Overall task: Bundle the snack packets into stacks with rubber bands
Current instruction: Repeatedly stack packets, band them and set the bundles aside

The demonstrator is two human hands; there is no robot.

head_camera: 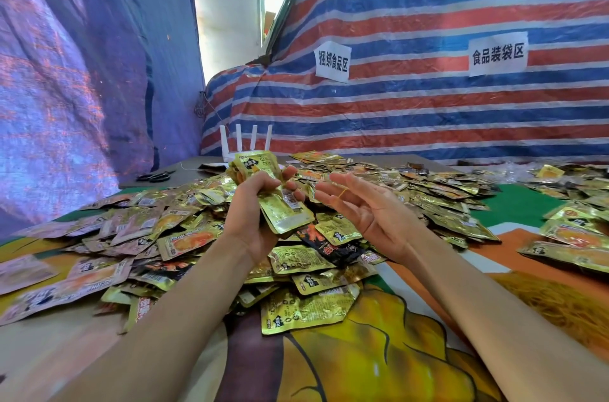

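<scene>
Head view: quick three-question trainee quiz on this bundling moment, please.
1. True or false: the left hand grips a stack of gold packets.
2. Where is the yellow rubber band? A. round the stack B. on the fingers of the right hand C. round the left wrist
3. Name the black tool at the far left of the table.
Key: 1 true; 2 B; 3 scissors.
</scene>
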